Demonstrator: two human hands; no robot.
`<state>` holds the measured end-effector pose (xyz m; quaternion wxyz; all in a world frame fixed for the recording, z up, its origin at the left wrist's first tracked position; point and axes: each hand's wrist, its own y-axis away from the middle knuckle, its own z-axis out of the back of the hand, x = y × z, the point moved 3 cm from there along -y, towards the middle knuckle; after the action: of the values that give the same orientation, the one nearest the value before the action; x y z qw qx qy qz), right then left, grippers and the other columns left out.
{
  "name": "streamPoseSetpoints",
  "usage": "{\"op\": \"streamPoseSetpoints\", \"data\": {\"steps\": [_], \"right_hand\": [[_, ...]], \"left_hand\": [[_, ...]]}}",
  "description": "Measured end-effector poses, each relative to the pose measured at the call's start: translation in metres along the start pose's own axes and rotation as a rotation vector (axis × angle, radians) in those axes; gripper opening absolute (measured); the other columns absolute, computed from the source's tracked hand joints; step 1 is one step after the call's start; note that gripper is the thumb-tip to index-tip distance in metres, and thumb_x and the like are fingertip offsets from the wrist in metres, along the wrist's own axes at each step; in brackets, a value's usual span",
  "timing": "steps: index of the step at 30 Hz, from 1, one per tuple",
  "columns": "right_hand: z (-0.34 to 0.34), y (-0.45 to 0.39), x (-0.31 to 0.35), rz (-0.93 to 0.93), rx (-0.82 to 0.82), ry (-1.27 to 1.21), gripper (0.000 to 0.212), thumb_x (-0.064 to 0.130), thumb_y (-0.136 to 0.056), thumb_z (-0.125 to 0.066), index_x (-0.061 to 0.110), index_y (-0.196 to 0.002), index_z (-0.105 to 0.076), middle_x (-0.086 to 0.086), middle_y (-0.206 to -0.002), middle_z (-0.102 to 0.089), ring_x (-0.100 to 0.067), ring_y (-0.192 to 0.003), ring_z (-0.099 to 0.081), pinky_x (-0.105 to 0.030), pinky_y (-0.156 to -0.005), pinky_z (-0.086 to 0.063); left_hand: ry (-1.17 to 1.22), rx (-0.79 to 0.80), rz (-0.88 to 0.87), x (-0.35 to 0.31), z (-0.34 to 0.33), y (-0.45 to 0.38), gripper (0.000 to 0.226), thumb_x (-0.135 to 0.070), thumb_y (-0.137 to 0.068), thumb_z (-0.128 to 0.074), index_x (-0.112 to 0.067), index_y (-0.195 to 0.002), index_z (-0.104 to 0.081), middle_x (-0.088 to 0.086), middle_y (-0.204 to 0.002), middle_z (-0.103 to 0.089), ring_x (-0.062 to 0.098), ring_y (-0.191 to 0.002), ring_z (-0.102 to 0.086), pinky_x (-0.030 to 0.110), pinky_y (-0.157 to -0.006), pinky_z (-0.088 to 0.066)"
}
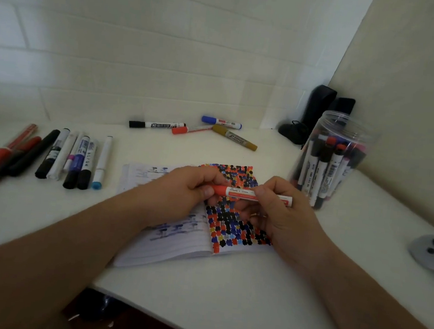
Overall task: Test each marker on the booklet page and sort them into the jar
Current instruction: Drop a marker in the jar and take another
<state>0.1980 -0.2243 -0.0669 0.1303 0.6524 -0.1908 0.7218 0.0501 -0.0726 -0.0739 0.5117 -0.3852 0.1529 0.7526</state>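
Note:
A red marker (243, 193) lies level above the open booklet (177, 242), held at both ends. My left hand (185, 187) grips its red cap end, and my right hand (282, 212) grips its white barrel. The booklet's right page (231, 226) is covered in red, blue, black and yellow dabs. To the right stands a clear plastic jar (334, 159), open on top, with several markers upright inside.
Several markers (54, 155) lie in a row on the white table at the left. A few more markers (195, 127) lie near the back wall. Dark objects (309, 114) sit in the corner behind the jar. A grey device (431, 251) rests at the right edge.

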Motion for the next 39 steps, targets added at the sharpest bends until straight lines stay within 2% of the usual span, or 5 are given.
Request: {"op": "streamPoseSetpoints", "data": {"steps": [8, 14, 20, 24, 39], "right_hand": [[0.002, 0.003, 0.013, 0.072, -0.019, 0.025, 0.009, 0.018, -0.099, -0.065, 0.009, -0.101, -0.065, -0.006, -0.086, -0.074, -0.02, -0.077, -0.066, -0.031, -0.069, -0.054], [-0.001, 0.012, 0.03, 0.306, -0.025, 0.484, 0.015, 0.03, -0.105, -0.054, 0.041, -0.099, -0.062, 0.007, -0.096, -0.071, -0.01, -0.091, -0.068, -0.03, -0.084, -0.056], [0.061, 0.019, 0.117, 0.42, -0.264, 0.33, 0.02, 0.029, -0.112, -0.033, 0.024, -0.106, -0.051, 0.002, -0.062, -0.044, -0.012, -0.05, -0.04, -0.025, -0.046, -0.039], [0.124, 0.006, 0.165, 0.354, -0.453, 0.567, 0.016, 0.011, -0.101, -0.048, 0.027, -0.102, -0.05, 0.001, -0.065, -0.059, -0.009, -0.051, -0.042, -0.03, -0.053, -0.035], [0.137, -0.064, 0.213, 0.029, -0.211, 1.43, 0.022, 0.036, -0.091, -0.07, 0.022, -0.073, -0.069, 0.007, -0.07, -0.063, -0.012, -0.064, -0.056, -0.027, -0.058, -0.042]], "left_hand": [[0.095, 0.066, -0.021, -0.008, -0.001, 0.001, 0.032, -0.018, -0.108, -0.049, -0.04, -0.122, -0.066, -0.02, -0.109, -0.073, 0.0, -0.109, -0.065, 0.033, -0.104, -0.047], [-0.446, 0.04, -0.124, -0.007, -0.008, 0.002, 0.067, -0.086, -0.086, -0.025, -0.056, -0.139, -0.052, -0.034, -0.139, -0.053, -0.001, -0.126, -0.042, 0.034, -0.11, -0.036], [-0.299, -0.138, -0.043, 0.0, -0.006, -0.003, 0.036, -0.034, -0.104, -0.056, -0.045, -0.138, -0.058, -0.024, -0.133, -0.058, -0.001, -0.12, -0.048, 0.029, -0.108, -0.041], [-0.318, -0.135, -0.023, 0.002, -0.008, -0.004, 0.036, -0.034, -0.104, -0.055, -0.048, -0.137, -0.058, -0.023, -0.13, -0.06, -0.002, -0.116, -0.049, 0.025, -0.102, -0.044], [-0.318, -0.143, -0.039, 0.0, -0.008, 0.001, 0.029, -0.041, -0.106, -0.05, -0.058, -0.128, -0.05, -0.033, -0.112, -0.052, -0.002, -0.108, -0.047, 0.023, -0.097, -0.041]]}}
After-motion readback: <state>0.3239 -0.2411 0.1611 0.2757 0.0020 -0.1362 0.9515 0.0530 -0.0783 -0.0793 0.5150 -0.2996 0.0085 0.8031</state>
